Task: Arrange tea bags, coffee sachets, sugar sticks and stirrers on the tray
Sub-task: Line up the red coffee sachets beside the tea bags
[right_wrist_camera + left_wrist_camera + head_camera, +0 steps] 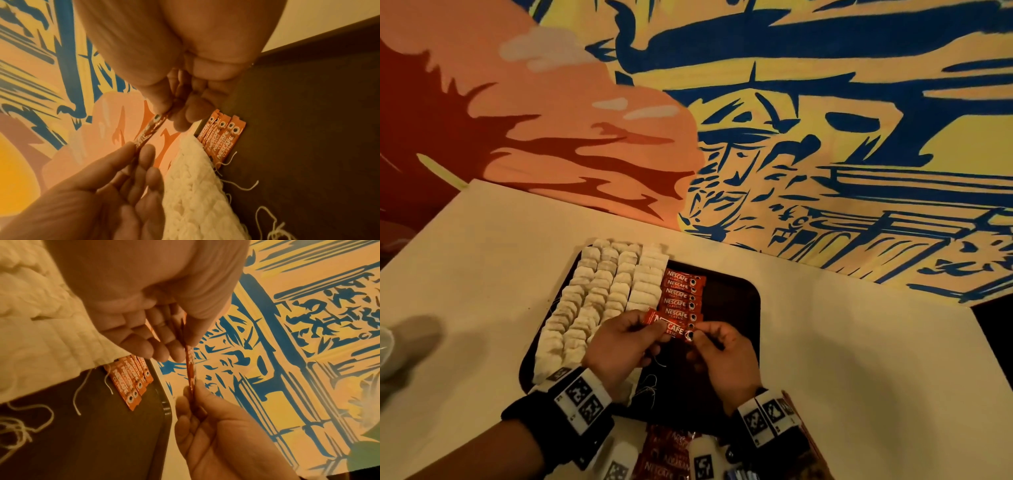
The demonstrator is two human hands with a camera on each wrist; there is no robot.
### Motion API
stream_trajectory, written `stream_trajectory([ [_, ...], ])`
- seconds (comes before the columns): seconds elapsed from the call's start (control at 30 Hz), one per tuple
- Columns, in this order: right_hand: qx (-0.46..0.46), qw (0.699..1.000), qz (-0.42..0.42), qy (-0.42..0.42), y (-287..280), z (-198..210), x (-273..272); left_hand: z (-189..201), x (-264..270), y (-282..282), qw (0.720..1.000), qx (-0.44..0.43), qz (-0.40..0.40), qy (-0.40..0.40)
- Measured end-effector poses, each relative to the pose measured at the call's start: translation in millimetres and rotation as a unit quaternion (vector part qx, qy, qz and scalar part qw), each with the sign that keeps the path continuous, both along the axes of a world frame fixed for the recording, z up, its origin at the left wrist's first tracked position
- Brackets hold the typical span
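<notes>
A black tray (736,301) lies on the white table. Several rows of white tea bags (599,294) fill its left half, and a column of red coffee sachets (681,296) lies beside them. Both hands hold one more red coffee sachet (671,327) just above the tray, below that column. My left hand (619,346) pinches its left end between thumb and fingers; my right hand (722,349) pinches its right end. The held sachet (190,368) shows edge-on in the left wrist view, and the same held sachet (147,134) spans both hands in the right wrist view.
A pile of loose red sachets (667,455) lies at the table's near edge with white marker blocks (703,460) beside it. Loose tea-bag strings (650,387) trail on the tray. The tray's right half (732,329) is bare. A painted wall (791,120) stands behind the table.
</notes>
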State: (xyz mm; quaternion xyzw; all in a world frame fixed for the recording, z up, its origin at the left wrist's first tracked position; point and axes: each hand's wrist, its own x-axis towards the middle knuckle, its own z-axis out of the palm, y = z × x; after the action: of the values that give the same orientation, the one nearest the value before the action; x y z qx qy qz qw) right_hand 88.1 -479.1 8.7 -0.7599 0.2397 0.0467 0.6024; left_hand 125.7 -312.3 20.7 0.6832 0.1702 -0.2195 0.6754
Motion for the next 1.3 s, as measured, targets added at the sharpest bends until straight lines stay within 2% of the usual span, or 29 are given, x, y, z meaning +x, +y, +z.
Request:
stream_trajectory([
  [0.1,-0.023,1.000,-0.015,0.007,-12,-9,15,-4,12,22,0.998,0.058,-0.010,-0.029],
  [0.2,-0.080,0.996,-0.034,0.027,-30,-23,39,-11,33,63,0.980,0.183,0.035,-0.067],
  [0.3,-0.126,0.990,-0.030,0.056,-42,-37,66,-28,53,115,0.951,0.300,0.068,-0.025],
  [0.4,-0.154,0.984,-0.025,0.087,-46,-57,91,-56,61,149,0.936,0.347,0.032,0.039],
  [0.5,-0.188,0.975,-0.018,0.116,-46,-73,112,-79,57,161,0.944,0.322,-0.007,0.068],
  [0.63,-0.230,0.962,0.007,0.148,-43,-82,129,-92,52,165,0.944,0.324,-0.036,0.057],
  [0.97,-0.278,0.941,0.020,0.191,-36,-82,143,-96,55,165,0.951,0.300,-0.041,0.067],
  [1.13,-0.267,0.944,-0.010,0.196,-36,-75,136,-94,54,167,0.953,0.294,-0.045,0.059],
  [1.3,-0.254,0.956,-0.009,0.147,-39,-57,98,-99,52,171,0.962,0.262,-0.059,0.048],
])
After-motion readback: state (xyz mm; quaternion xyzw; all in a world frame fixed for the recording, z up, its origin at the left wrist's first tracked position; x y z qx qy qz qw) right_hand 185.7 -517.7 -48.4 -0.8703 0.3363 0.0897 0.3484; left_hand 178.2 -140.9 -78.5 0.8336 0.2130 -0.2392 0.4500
